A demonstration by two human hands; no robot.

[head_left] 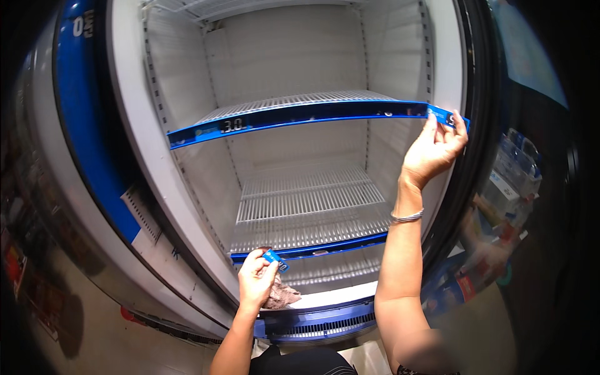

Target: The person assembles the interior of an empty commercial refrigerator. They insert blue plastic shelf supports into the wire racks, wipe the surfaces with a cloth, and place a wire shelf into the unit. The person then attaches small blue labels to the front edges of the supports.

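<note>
My right hand (432, 150) is raised to the right end of the upper shelf's dark blue edge strip (312, 114). Its fingertips pinch a small blue price tag (441, 114) there; whether the tag sits in the strip or apart from it, I cannot tell. Lower down, my left hand (254, 282) holds another blue price tag (271, 257) between thumb and fingers. A crumpled brownish cloth (282, 295) hangs from the same hand, in front of the lower shelf's blue strip (331, 247). A third blue tag (215, 129) is on the upper strip's left part.
Around my hands is an upright white fridge cabinet (287, 56) with wire shelves (312, 203). A blue grille (325, 326) runs along its base. At the left stands a blue-and-white panel (94, 119). Beyond the right frame, clear plastic containers (515, 165) and another person's arm (490, 212) show blurred.
</note>
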